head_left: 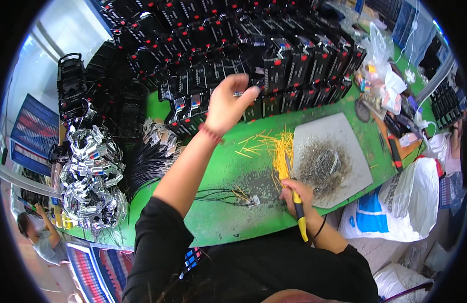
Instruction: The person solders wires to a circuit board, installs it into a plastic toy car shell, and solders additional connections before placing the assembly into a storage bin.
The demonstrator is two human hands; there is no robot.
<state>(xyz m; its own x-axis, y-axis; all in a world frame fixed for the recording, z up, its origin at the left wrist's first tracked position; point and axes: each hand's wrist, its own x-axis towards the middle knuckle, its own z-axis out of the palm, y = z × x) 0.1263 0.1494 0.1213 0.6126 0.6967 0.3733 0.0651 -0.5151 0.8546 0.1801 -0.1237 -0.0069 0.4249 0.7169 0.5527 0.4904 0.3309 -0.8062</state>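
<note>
My left hand [231, 103] is raised over the bench in front of the stacked black plastic cases [294, 70]. Its thumb and curled fingers are apart, with nothing visible between them. Lower and to the right, my right hand [300, 194] is closed round a tool with a yellow-and-black handle [298, 204]. The tool's slim grey tip points away from me over a heap of thin yellow sticks [281, 151]. Beside it lies a grey board [347, 134] covered with dark grit and shiny scraps. Black wires [218, 194] lie on the green bench to the left.
Shiny silver metal parts [94, 171] are piled at the left, beside a bundle of black cables [142, 159]. More black cases [104, 96] stand behind them. Hand tools [395, 151] and plastic bags lie at the right. A white sack [395, 207] sits by the bench edge. Another person [46, 235] is at far left.
</note>
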